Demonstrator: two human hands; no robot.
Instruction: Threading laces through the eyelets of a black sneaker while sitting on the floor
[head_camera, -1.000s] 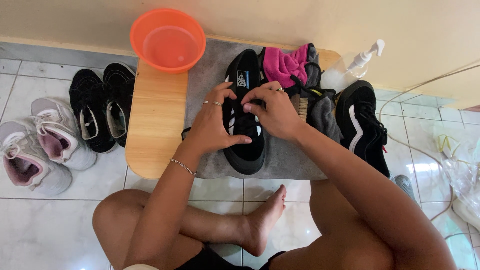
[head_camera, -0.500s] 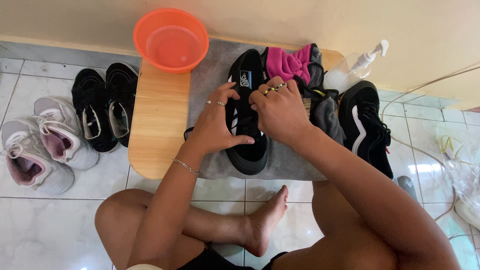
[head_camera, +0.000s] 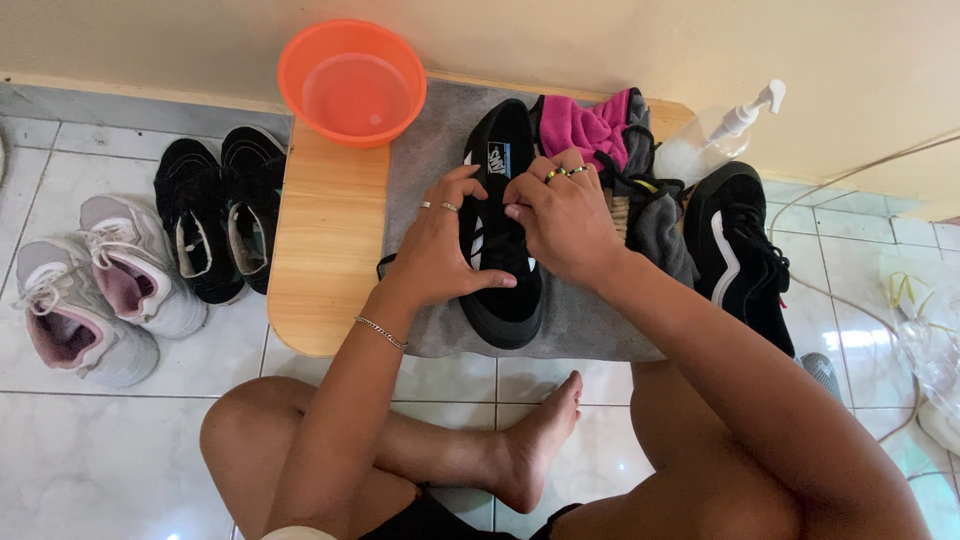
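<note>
- Since the earlier frames, both hands have stayed on the black sneaker (head_camera: 503, 240) while the right hand (head_camera: 568, 225) has shifted a little toward its tongue; most of the apparent slide to the right comes from the camera.
- Lacing work looks to be the step in hand: the fingers sit over the white laces at mid-shoe. By my reading, the next move calls for a fine pinch and a steady pull along one eyelet row.
- Left hand (head_camera: 437, 255), with two rings, lies curled around the shoe's left side, thumb stretched across the upper, bracing it rather than clenching.
- Right hand's fingertips are pinched together at the laces; it probably grips a lace, though the strand itself is hidden under the fingers.
- Black sneaker lies at centre frame, toe toward the bottom, on a grey towel (head_camera: 585, 325) spread over a low wooden table (head_camera: 325, 250).
- Orange basin (head_camera: 352, 80) sits at the table's upper-left corner; a pink cloth (head_camera: 595, 125) lies just right of the heel.
- Second black sneaker (head_camera: 740, 250) rests on the floor at right; a spray bottle (head_camera: 715, 135) stands above it.
</note>
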